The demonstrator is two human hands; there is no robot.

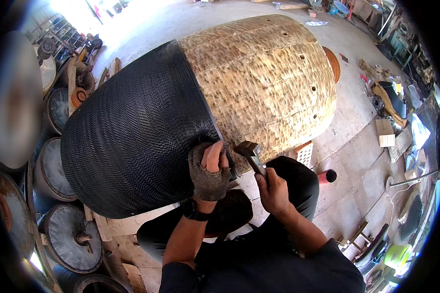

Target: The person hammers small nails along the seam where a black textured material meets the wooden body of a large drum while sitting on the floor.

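A large barrel-shaped drum lies in front of me. Its left part wears a black ribbed covering point(132, 132); the right part is bare, rough tan wood point(259, 73) with several small dark holes near the far-right end. My left hand point(209, 173), in a worn grey glove with bare fingertips, rests at the covering's near edge with its fingers curled. Whatever it pinches there, if anything, is hidden. My right hand point(274, 190) grips a hammer point(251, 152) by its short handle. The hammer's head is raised just right of my left hand, beside the bare wood.
Round drums with grey ends point(73, 237) stand close along the left. A red cylinder with a dark opening point(327, 177) lies on the floor right of my knee. Farther right are a wooden block point(385, 133), a yellow-green roll point(397, 256) and scattered scraps.
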